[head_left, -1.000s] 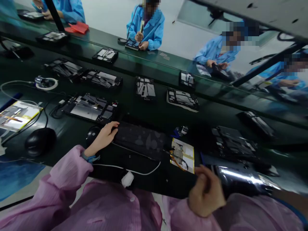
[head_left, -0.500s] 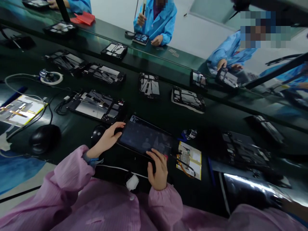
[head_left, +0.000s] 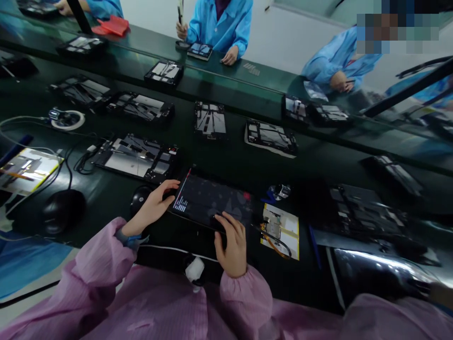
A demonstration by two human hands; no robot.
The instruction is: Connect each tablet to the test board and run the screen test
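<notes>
A dark tablet (head_left: 215, 200) with small text lit at its left edge lies tilted on the green bench in front of me. My left hand (head_left: 154, 206) grips its left edge, thumb on top. My right hand (head_left: 231, 245) holds its near edge, fingers curled onto the screen. Both sleeves are pink. A cable runs from the tablet's right side across a yellow-edged card (head_left: 281, 230).
An opened tablet chassis (head_left: 136, 158) lies just beyond my left hand, a black mouse (head_left: 62, 210) to the left, and another round black mouse (head_left: 139, 199) beside the tablet. Several open chassis line the belt (head_left: 230, 160). People in blue coats work across it.
My right hand came from the shiny bag at the right onto the tablet's near edge. The tablet was tilted up and its screen lit with text at the left.
</notes>
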